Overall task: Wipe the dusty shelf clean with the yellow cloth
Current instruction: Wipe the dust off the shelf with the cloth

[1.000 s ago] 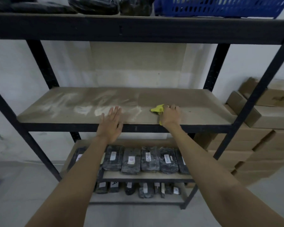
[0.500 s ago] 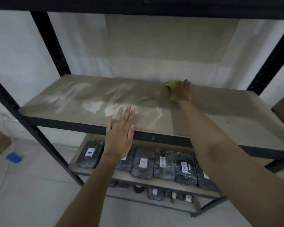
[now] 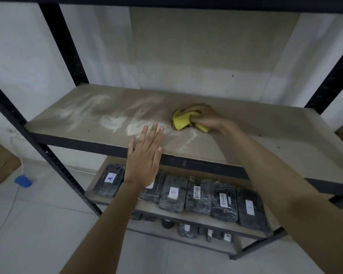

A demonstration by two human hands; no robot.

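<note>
Floor (image 3: 38, 224): pale tiles nearest us, with a small blue object (image 3: 23, 181) lying at the left.
Lower shelf (image 3: 186, 213): we see a row of dark wrapped packs (image 3: 199, 197) with white labels; one reads A, another B, the rest we cannot read surely.
Left hand (image 3: 145, 155): flat and palm down at the near edge of the shelf, fingers (image 3: 154, 131) spread open and holding nothing, their tips reaching over the board towards a white patch.
Shelf (image 3: 265, 139): a grey-brown board in a black frame (image 3: 63, 48), running left to right in front of us.
Dust (image 3: 111, 121): white smears and streaks cover the left half of the shelf; a thin pale streak runs towards the near edge just right of the left hand; the right half looks plain and darker.
Cloth (image 3: 181, 120): yellow, bunched, on the shelf about midway left to right, touching the board at the right edge of the dusty part.
Right hand (image 3: 204, 117): on top of the cloth, fingers curled closed around it, with the arm coming in from the near right.
Wall (image 3: 186, 56): white behind the shelf, with a duller beige panel in the middle.
</note>
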